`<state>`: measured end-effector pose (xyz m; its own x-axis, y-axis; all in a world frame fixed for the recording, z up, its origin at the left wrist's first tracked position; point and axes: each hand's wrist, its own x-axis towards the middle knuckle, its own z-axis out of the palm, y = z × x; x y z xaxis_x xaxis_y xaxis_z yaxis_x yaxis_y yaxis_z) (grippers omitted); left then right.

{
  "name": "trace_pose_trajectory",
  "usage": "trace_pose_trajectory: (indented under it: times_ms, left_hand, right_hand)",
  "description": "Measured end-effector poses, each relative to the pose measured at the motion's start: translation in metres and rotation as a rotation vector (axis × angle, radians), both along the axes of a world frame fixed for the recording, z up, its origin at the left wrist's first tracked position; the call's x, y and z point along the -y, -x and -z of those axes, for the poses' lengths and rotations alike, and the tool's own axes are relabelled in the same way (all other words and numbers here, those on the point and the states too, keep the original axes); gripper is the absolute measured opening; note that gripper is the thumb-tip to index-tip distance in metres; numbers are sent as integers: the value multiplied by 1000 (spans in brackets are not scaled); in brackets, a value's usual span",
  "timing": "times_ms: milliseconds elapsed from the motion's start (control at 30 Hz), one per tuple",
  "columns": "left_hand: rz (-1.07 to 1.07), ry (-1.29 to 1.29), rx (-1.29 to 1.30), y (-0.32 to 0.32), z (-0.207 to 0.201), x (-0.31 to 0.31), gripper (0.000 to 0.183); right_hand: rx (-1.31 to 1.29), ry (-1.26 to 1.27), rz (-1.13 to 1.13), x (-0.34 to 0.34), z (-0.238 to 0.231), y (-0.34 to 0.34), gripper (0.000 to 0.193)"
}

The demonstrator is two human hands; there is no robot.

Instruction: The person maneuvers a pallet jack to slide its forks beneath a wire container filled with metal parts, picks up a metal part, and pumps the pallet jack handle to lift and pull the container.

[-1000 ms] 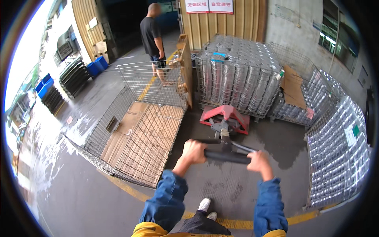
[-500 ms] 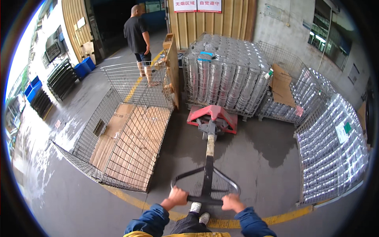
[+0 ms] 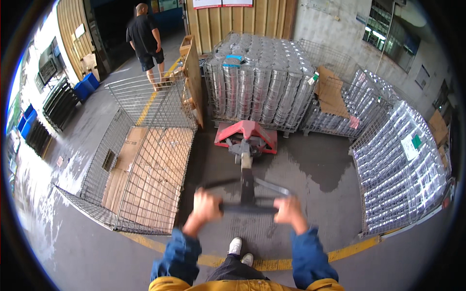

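Both my hands are closed round the black handle point(image 3: 247, 208) of a pallet jack. My left hand point(image 3: 206, 208) grips the left end of its bar, and my right hand point(image 3: 286, 211) the right end. Ahead of them stands the jack's red body point(image 3: 246, 130), right up against a wire cage pallet point(image 3: 257, 92) stacked full of silver metal cylinders. Any forks are hidden behind the body and the cage, so I cannot tell how far in they reach. My feet, in white shoes point(image 3: 235, 246), are on the floor below the handle.
Left of the jack is an open wire cage point(image 3: 150, 179) with cardboard on its bottom. More loaded cages stand at right, one with wrapped silver goods point(image 3: 403, 169). A wooden crate panel point(image 3: 193, 82) and a person in black point(image 3: 144, 41) are farther off. A yellow line point(image 3: 276, 265) curves nearby.
My hands have raised the handle and moved it away from my body, still gripping it. My view has shifted slightly right. The person in black has taken a step or shifted stance.
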<state>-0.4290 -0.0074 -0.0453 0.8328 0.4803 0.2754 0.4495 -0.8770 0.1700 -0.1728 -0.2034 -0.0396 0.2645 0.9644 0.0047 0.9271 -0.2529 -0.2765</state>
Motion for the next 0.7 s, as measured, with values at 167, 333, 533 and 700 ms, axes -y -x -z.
trace_pose_trajectory:
  times_ms: [167,333,533,700]
  left_hand:
    - [2,213,-296,65,102,101,17]
    - [87,215,-329,51,77,68,21]
    - [-9,57,-8,-31,-44,-24,19]
    - [-65,83,-97,-76,-99,-82,33]
  right_hand:
    - [-69,429,-10,78,92,89,24]
    - [-124,519,-16,54,61,64,31]
    - [14,185,15,-33,-52,-23,30]
    - [-31,158,73,-89,-100,-71,41]
